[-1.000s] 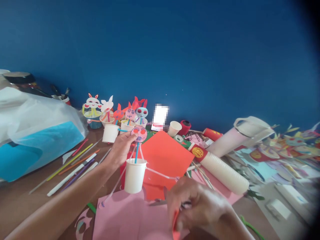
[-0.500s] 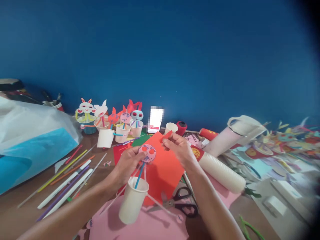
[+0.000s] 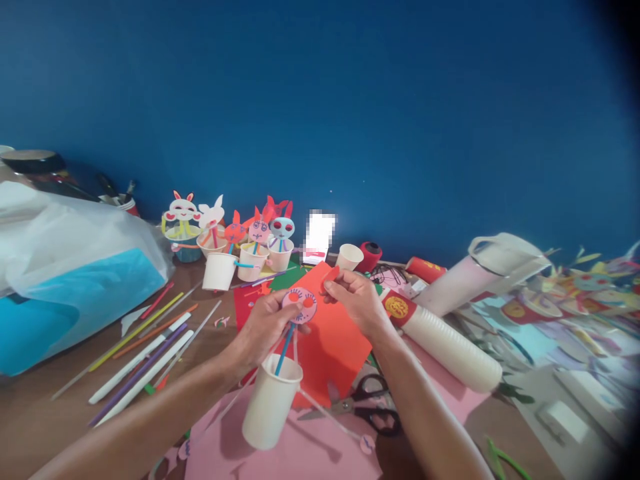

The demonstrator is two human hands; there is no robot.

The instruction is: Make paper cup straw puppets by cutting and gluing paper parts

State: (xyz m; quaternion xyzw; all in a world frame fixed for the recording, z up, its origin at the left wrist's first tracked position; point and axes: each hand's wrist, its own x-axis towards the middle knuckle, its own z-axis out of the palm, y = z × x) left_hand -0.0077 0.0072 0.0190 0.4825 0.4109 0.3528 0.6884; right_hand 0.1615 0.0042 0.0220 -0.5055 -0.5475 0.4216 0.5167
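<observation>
My left hand [image 3: 267,327] pinches the edge of a round pink paper face [image 3: 306,312] with red eyes and drawn lashes. The face tops a blue pipe cleaner [image 3: 284,353] that runs down into a white paper cup [image 3: 273,407]. White pipe-cleaner arms stretch out from the cup, one ending in a small pink paper disc [image 3: 367,444]. Up and to the right, my right hand [image 3: 353,297] is closed on a small red paper piece [image 3: 331,275]. Beneath both hands lies a red-orange paper sheet [image 3: 335,347]. Scissors [image 3: 367,405] rest right of the cup.
Several finished cup puppets [image 3: 253,257] line the back, beside a lit phone [image 3: 320,233]. Pipe cleaners and white pens [image 3: 140,360] lie left, near a plastic bag [image 3: 90,247]. A stack of paper cups [image 3: 453,350] and a tilted pitcher [image 3: 455,280] are at right.
The whole view has shifted slightly, so things appear a little farther right. Both hands keep their holds, and the red piece now sits a bit lower and nearer the face.
</observation>
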